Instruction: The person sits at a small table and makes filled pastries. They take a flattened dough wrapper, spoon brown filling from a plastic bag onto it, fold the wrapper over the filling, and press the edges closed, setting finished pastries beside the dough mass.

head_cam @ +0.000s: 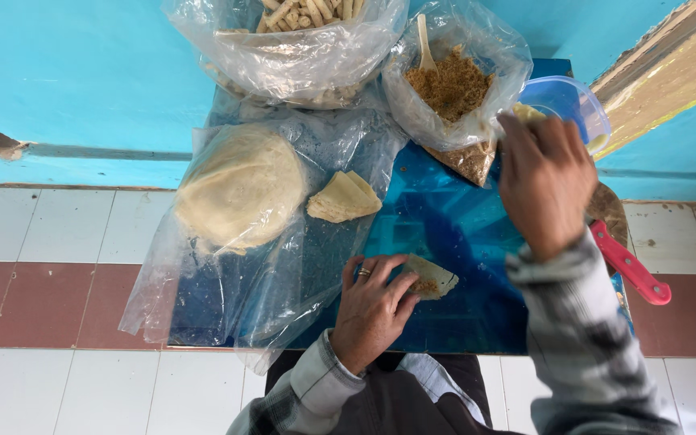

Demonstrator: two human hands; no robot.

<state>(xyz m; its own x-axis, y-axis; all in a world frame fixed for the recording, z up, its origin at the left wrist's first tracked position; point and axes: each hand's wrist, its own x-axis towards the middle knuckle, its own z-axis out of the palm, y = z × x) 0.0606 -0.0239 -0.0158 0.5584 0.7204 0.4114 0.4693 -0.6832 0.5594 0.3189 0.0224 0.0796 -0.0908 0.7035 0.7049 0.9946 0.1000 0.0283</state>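
My left hand (374, 310) rests on the blue table top (461, 234), fingers pressing a small folded pale wrapper (431, 278) with brown filling inside. My right hand (545, 177) is raised at the far right, reaching over a clear plastic tub (569, 101); its fingers point away and what they hold is hidden. A clear bag of brown shredded filling (451, 84) with a pale spoon (424, 40) stands just left of that hand. A stack of round pale wrappers (239, 185) lies in a plastic bag, with a few cut wrapper pieces (344, 197) beside it.
A bag of finished pale rolls (300, 32) sits at the far edge. A red-handled knife (630, 266) lies at the table's right edge. A turquoise wall (66, 72) is behind, with a tiled floor (50, 266) below.
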